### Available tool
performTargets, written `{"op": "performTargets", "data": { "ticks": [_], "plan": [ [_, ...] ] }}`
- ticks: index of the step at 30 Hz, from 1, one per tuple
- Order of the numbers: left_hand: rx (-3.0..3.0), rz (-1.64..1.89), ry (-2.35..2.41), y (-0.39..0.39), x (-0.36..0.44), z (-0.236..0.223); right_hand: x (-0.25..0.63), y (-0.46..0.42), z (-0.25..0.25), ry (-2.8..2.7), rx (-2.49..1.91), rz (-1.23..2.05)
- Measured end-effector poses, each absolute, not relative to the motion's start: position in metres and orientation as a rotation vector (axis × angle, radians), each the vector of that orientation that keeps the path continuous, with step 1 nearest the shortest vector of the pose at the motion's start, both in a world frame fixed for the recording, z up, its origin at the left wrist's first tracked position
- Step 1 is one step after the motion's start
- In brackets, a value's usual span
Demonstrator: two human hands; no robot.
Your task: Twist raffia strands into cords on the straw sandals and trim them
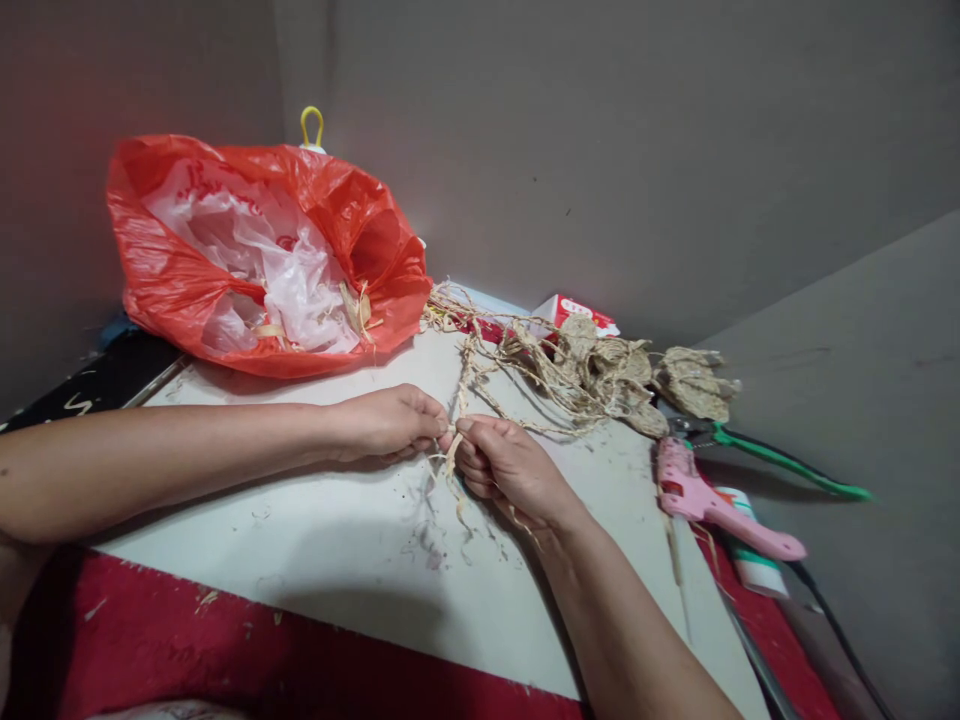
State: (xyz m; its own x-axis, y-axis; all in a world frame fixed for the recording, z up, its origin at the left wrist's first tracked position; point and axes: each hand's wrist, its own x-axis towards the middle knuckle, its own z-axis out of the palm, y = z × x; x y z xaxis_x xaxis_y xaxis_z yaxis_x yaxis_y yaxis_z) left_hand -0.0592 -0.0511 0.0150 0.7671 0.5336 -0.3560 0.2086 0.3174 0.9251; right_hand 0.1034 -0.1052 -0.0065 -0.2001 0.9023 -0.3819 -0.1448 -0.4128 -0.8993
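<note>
A braided cord of pale, straw-like fibre [464,378] runs toward me across the white board [322,560]. My left hand [401,422] comes in from the left, its thumb and fingers pinched on the cord near its loose end. From the right, my right hand [506,462] pinches the same spot, the fingers curled under. The two sets of fingertips almost meet. Below them hang frayed strands [456,490] of the fibre. Exactly which strand each fingertip grips is partly hidden by the fingers.
A red plastic bag [161,265] with white plastic inside stands back left. Coiled cord bundles [592,365] lie back right, by a red-and-white box [576,312]. At the right are green-handled pliers [787,463], a pink glue gun [724,515] and a white bottle [757,570]. Grey walls enclose the back.
</note>
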Motion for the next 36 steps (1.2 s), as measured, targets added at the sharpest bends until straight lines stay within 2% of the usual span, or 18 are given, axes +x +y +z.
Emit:
{"op": "performTargets", "data": {
  "ticks": [8, 23, 31, 36],
  "plan": [
    [1.281, 0.106, 0.754, -0.035, -0.083, 0.017, 0.108, -0.103, -0.012, -0.956, -1.238, 1.748],
    [2.125, -0.129, 0.899, -0.032, -0.116, 0.039, 0.104, -0.101, -0.011, -1.107, -1.3, 1.713],
    [2.558, 0.228, 1.21, -0.023, -0.124, 0.078, 0.105, -0.1, -0.01, -1.133, -1.338, 1.733],
    [2.799, 0.326, 1.242, 0.01, -0.122, 0.076, 0.104, -0.101, -0.011, -1.136, -1.321, 1.713]
  ]
}}
